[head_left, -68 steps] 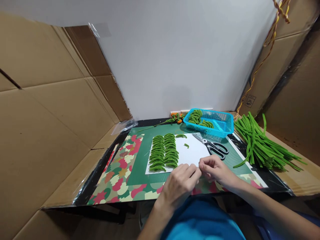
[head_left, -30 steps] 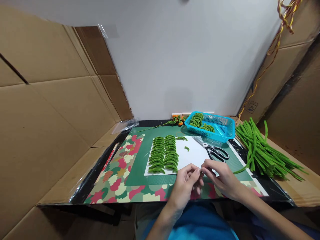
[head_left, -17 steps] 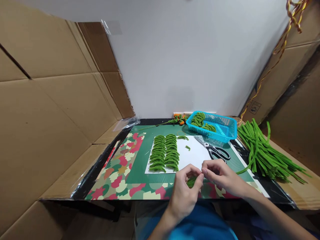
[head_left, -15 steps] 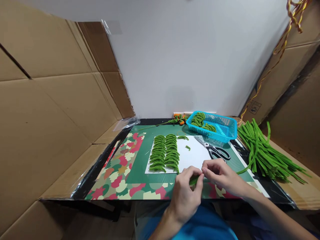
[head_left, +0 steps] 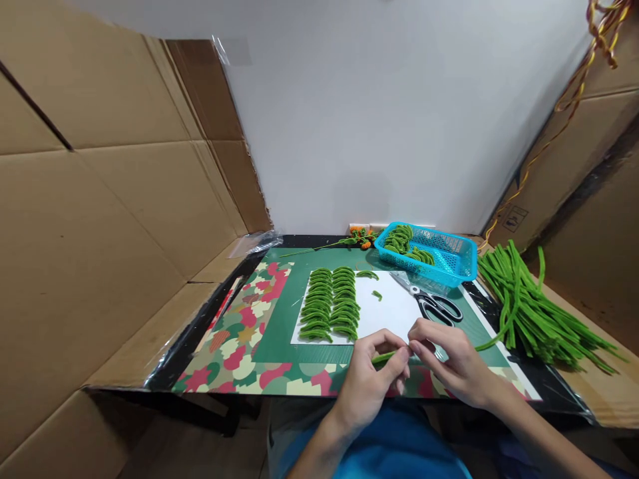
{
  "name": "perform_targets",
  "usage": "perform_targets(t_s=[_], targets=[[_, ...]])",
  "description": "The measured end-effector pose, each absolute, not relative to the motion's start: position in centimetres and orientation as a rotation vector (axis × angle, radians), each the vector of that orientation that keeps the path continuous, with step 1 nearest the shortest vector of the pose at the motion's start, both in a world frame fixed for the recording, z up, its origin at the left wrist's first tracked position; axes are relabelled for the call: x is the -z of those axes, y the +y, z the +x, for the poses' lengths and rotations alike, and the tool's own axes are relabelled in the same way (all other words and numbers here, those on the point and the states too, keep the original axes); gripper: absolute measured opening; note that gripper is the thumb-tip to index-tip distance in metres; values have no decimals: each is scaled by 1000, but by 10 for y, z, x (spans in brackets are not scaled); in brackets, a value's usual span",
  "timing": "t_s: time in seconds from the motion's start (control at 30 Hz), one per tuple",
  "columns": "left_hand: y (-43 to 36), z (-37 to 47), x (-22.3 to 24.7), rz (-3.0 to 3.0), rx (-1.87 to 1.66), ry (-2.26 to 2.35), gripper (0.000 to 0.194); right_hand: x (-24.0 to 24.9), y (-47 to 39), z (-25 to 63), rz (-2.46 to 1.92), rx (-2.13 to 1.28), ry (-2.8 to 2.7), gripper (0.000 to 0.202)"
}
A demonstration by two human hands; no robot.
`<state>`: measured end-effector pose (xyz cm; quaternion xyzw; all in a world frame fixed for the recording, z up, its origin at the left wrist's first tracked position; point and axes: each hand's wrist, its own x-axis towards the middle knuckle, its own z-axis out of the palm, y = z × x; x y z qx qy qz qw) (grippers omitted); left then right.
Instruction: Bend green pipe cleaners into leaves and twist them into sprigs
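My left hand [head_left: 372, 372] pinches a short green fuzzy piece [head_left: 383, 358] above the mat's front edge. Touching or nearly touching its fingertips, my right hand [head_left: 452, 359] has its thumb and forefinger pressed together; what lies between them is too small to make out. Two columns of curved green pieces [head_left: 318, 306] lie on a white sheet [head_left: 384, 316], with two more pieces near its top. Black-handled scissors [head_left: 432, 303] rest at the sheet's right side, just beyond my right hand.
A blue basket [head_left: 452, 266] with green pieces stands at the back right. Right of it lies a bundle of green stems [head_left: 534, 313]. Orange flowers [head_left: 363, 238] lie at the back of the green mat [head_left: 279, 319]. Cardboard walls [head_left: 124, 213] flank the table; twisted wires [head_left: 569, 100] hang at right.
My left hand has turned a little and its fingers have shifted on the green piece, which now points out to the left. The whole view has moved slightly.
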<state>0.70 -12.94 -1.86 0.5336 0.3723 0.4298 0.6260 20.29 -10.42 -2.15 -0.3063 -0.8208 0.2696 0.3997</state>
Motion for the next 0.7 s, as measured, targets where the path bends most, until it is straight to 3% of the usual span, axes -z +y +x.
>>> perform_targets(t_s=[0.17,0.43,0.57,0.7], targets=[[-135,7,14,1541,-1078,1006,28,16,-108,200,-903,-907,-1989,30],[-128,1,12,1220,-881,761,36,27,-111,202,-729,-611,-2070,25],[-130,3,14,1532,-979,889,28,24,-114,194,-881,-873,-1892,39],[-128,5,25,2394,-1106,1043,26,28,-110,185,-989,-1317,-1582,55]])
